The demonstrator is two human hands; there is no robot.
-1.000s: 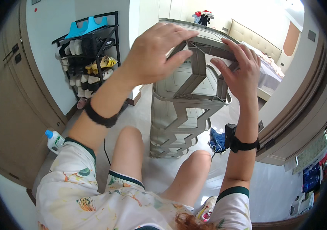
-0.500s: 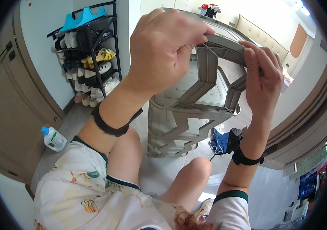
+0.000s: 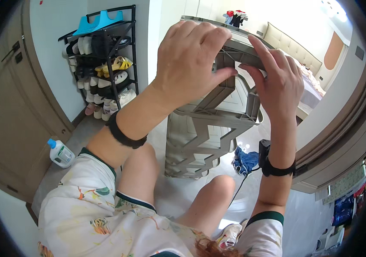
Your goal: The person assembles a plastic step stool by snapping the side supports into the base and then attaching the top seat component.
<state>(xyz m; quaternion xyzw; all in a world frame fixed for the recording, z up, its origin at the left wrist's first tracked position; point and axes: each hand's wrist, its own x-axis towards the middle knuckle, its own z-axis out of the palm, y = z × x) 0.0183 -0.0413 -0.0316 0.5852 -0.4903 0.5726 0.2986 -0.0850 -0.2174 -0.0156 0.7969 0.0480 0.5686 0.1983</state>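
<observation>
A tall grey plastic rack [image 3: 200, 116] with stacked tiers and zigzag side openings stands in front of me. My left hand [image 3: 195, 53] lies over the left part of its top rim, fingers bent across the edge and thumb stretched out below. At the right part of that rim is my right hand [image 3: 277, 70], with its fingers on top and its thumb underneath, the rim between them. The left fingertips are hidden behind the edge. Each forearm wears a black strap.
A black shoe rack [image 3: 133, 47] full of shoes stands at the left wall, a blue plastic piece [image 3: 99, 22] on top. A white bottle [image 3: 61, 154] with a blue cap is by the door [image 3: 20, 111]. Blue cloth [image 3: 246, 160] lies on the floor at right, near a dark cord.
Both hands have shifted slightly down along with the rack's top. The left hand has flattened over the rim, and the right hand has moved left, its thumb now farther from its fingers.
</observation>
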